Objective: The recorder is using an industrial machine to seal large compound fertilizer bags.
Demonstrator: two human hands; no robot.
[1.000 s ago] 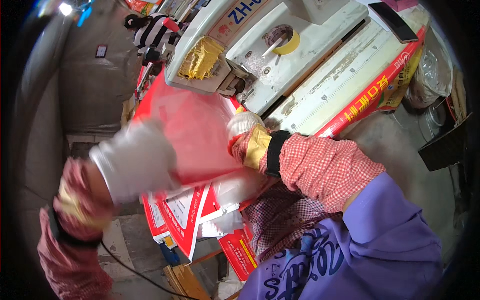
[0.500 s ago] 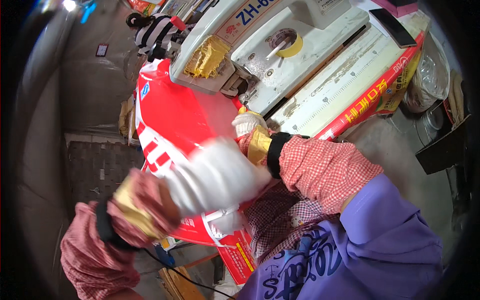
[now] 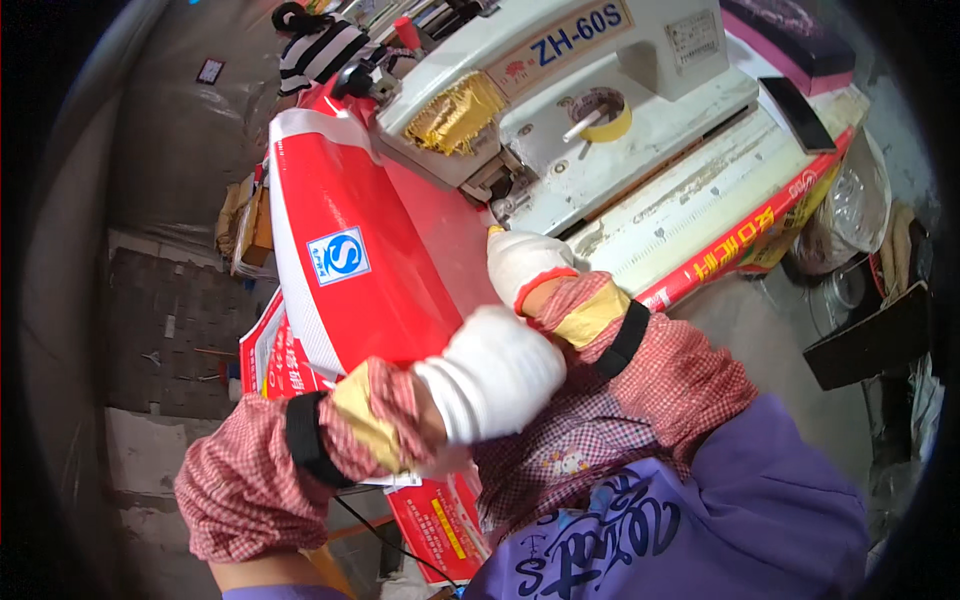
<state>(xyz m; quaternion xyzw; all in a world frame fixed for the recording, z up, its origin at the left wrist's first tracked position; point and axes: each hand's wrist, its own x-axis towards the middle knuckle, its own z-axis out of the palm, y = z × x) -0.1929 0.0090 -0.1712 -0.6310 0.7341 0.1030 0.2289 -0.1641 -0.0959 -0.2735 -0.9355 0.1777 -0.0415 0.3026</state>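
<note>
Bag (image 3: 370, 250) under both gloved hands' fingers (image 3: 520, 262).

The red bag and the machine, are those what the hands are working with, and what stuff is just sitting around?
In use: left hand, right hand, red and white bag, sewing machine.

Lying about: yellow tape roll, dark flat slab on the machine table, stack of red printed bags below.

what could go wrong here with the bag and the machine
1. The right hand rests on the red bag close beside the machine head, so its white glove might catch there.
2. The left hand grips the near edge; an uneven pull could skew the bag.
3. The loose tape roll might slide off.
</note>
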